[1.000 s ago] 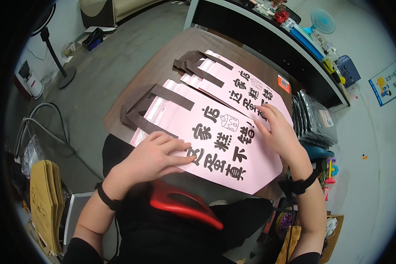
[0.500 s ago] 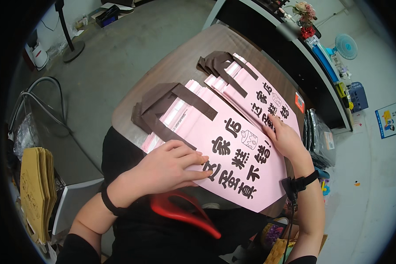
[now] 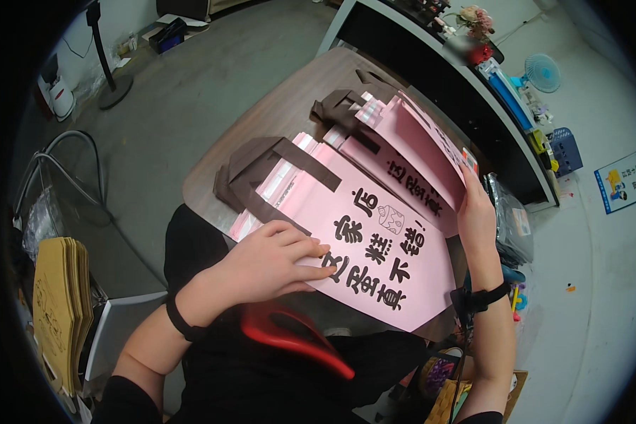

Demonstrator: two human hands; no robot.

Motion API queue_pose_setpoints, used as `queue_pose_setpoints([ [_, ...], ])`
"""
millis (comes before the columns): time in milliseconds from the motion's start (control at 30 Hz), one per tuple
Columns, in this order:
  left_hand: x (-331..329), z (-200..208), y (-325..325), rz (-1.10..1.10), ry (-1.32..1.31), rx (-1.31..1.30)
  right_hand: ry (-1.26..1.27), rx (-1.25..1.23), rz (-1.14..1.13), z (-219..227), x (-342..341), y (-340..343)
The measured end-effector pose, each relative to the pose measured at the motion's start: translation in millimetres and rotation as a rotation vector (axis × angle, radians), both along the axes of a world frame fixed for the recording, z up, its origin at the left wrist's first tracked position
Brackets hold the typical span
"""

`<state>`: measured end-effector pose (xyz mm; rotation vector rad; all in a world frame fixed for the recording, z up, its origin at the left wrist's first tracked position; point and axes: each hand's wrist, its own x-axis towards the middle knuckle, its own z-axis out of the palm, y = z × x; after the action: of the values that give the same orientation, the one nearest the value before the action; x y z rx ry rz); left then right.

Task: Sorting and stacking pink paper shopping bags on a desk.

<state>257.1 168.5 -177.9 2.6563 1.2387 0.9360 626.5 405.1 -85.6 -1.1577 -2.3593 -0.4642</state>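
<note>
A stack of pink bags with dark brown strap handles and black writing lies on the wooden table, nearest me. My left hand rests on its near side edge, fingers extended over the top bag. Beyond it lies a second stack of matching bags, partly hidden by a raised pink bag. That bag stands tilted up over its stack, its writing turned away to the right. My right hand holds its lower right edge; the fingertips are partly hidden behind it.
A black counter with a light rim stands past the table, carrying flowers and a small blue fan. Dark plastic-wrapped packs sit at the right. Brown paper bags and a grey hose are at the left.
My right hand has moved up and right, lifting a bag from the far stack so that it tilts upright. My left hand stays on the near stack.
</note>
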Motion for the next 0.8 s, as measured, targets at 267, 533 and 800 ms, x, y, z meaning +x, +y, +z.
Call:
queue_pose_setpoints([
  [267, -6, -6, 4, -0.028, 0.017, -0.035, -0.036, 0.175, 0.006, 52, -10, -81],
  [533, -13, -1, 7, -0.007, 0.124, -0.183, 0.021, -0.09, 0.119, -9, -43, -199],
  [800, -18, 17, 0, 0.053, 0.229, -0.262, 0.125, -0.422, 0.158, -77, -48, -224],
])
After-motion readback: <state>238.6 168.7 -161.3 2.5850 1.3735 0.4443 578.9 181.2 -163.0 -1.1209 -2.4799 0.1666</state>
